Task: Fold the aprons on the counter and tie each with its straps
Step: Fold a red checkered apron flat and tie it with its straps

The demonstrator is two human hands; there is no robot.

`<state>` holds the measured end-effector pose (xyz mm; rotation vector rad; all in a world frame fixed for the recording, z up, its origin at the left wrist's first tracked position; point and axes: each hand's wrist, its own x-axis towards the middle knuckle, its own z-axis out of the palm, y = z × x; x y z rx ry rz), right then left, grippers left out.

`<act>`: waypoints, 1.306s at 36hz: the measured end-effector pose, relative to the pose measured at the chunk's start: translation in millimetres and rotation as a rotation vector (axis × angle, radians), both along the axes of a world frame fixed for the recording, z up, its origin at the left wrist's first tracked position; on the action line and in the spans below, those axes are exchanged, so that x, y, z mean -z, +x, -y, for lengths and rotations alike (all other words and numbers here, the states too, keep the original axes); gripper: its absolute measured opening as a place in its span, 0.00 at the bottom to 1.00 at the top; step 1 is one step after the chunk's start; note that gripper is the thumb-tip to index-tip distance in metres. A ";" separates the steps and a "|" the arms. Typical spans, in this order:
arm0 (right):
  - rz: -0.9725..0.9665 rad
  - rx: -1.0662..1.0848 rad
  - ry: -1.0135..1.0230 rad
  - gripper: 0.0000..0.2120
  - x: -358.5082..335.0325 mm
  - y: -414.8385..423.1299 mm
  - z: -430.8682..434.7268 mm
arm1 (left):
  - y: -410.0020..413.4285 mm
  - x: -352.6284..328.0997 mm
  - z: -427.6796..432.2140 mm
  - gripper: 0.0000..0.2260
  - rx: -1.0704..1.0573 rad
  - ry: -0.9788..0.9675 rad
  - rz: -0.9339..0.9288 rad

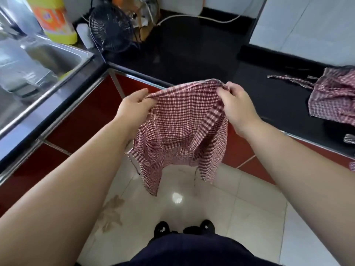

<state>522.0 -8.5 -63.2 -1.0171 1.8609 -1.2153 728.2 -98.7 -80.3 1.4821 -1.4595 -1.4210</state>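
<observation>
A red and white checked apron (180,127) hangs in the air in front of the black counter (192,54), above the floor. My left hand (132,110) pinches its upper left edge and my right hand (238,108) grips its upper right edge. The cloth sags between them, and thin straps dangle from its lower corners. A second checked apron (334,100) lies crumpled on the counter at the far right, with its straps (292,78) trailing to the left.
A steel sink (38,60) is set in the counter at the left. A small black fan (111,27), a yellow and orange bottle (55,20) and a white cable (192,16) stand at the back. Red cabinet fronts (80,121) run below the counter. Pale floor tiles (230,208) lie underfoot.
</observation>
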 end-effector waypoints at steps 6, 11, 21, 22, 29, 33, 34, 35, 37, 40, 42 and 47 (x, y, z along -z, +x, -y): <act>-0.272 -0.192 0.074 0.40 -23.5 -37.6 -1.1 | -41.1 -20.0 2.2 0.37 0.320 -0.216 0.171; -0.338 -0.204 -0.001 0.42 -43.2 -75.3 23.3 | -87.5 -42.9 21.0 0.37 0.274 -0.327 0.190; -0.383 -0.190 -0.074 0.44 -46.9 -136.1 117.7 | -153.0 -59.9 105.4 0.35 0.286 -0.401 0.200; -0.400 -0.168 -0.068 0.43 -45.1 -144.2 132.9 | -162.6 -58.9 122.7 0.35 0.296 -0.397 0.194; -0.449 -0.058 0.057 0.43 -34.3 -182.4 234.2 | -213.9 -50.9 245.4 0.36 0.401 -0.265 0.178; -0.537 0.022 0.080 0.42 -38.1 -202.2 294.5 | -240.5 -57.5 308.7 0.39 0.431 -0.164 0.130; -0.548 0.047 0.084 0.43 -40.3 -209.4 312.2 | -249.7 -60.0 328.0 0.42 0.452 -0.170 0.122; -0.560 0.076 0.088 0.44 -43.1 -218.5 330.4 | -259.8 -64.9 347.1 0.43 0.470 -0.178 0.129; -0.583 0.137 0.077 0.45 -50.9 -237.1 360.6 | -281.6 -74.8 382.2 0.41 0.483 -0.205 0.122; -0.590 0.194 0.013 0.46 -68.3 -258.0 391.0 | -308.7 -90.1 422.0 0.34 0.464 -0.225 -0.008; -0.535 0.231 0.014 0.47 -76.2 -274.1 412.4 | -326.1 -92.2 448.6 0.33 0.468 -0.203 -0.042; -0.382 0.089 0.250 0.44 -50.8 -291.4 416.1 | -313.9 -39.9 463.2 0.41 0.617 -0.145 0.350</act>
